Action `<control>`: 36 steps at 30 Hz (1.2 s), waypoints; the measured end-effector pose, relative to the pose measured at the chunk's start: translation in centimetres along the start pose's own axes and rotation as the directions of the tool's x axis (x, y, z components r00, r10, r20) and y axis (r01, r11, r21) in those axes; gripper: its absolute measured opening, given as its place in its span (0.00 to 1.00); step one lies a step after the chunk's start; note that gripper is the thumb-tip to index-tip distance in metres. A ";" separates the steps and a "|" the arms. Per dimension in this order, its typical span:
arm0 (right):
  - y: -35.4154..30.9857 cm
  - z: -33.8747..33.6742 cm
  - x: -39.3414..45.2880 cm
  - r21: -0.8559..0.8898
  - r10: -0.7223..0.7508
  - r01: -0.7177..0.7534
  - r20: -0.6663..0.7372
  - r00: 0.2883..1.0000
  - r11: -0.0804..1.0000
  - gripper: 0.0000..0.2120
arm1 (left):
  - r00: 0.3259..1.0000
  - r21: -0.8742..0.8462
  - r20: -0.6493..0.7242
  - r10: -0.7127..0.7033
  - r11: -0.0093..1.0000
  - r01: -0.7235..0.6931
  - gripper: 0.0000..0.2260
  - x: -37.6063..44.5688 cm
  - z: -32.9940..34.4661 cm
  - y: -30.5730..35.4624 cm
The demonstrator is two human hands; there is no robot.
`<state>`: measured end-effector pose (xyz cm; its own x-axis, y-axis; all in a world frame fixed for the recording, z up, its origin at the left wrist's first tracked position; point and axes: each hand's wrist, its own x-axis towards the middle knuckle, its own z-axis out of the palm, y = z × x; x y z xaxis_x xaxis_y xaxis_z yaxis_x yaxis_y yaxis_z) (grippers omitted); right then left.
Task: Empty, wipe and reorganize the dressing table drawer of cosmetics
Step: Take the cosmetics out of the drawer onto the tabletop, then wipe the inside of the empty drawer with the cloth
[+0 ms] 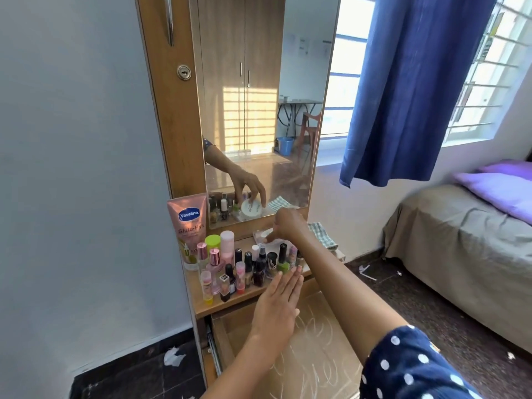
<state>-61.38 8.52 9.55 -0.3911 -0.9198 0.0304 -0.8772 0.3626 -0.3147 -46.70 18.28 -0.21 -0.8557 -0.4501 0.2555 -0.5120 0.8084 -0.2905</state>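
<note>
Hovering flat with fingers straight and together, the left hand (277, 305) holds nothing above the pulled-out wooden drawer (290, 355), its bottom scribbled white. Just beyond its fingertips crowd small nail-polish and cosmetic bottles (244, 269) on the wooden shelf (218, 302). Farther back, the right hand (288, 226) seems pinched on a round white-lidded jar (263, 235), partly hidden.

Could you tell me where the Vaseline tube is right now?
The Vaseline tube stands at the shelf's far left, leaning on the mirror frame, behind the bottles.
</note>
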 end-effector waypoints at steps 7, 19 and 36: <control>5.8 -1.7 -1.7 0.279 0.106 -0.028 -0.271 0.957 0.960 0.10 | 0.997 0.084 0.069 0.017 0.996 -0.023 0.28 1.2 1.1 0.1; 12.4 4.6 -5.2 -0.056 -0.070 0.072 0.044 0.997 0.996 0.21 | 0.990 0.102 0.141 0.019 0.994 -0.033 0.30 2.2 3.1 0.7; 11.6 5.6 -7.3 0.007 -0.002 0.002 -0.097 0.995 1.000 0.16 | 0.990 0.080 0.142 0.025 0.996 -0.037 0.31 2.5 3.6 0.3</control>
<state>-67.12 18.61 0.32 -0.4150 -0.9014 0.1233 -0.8761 0.3594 -0.3215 -49.22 16.05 -3.01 -0.8703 -0.4791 0.1142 -0.4846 0.7914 -0.3726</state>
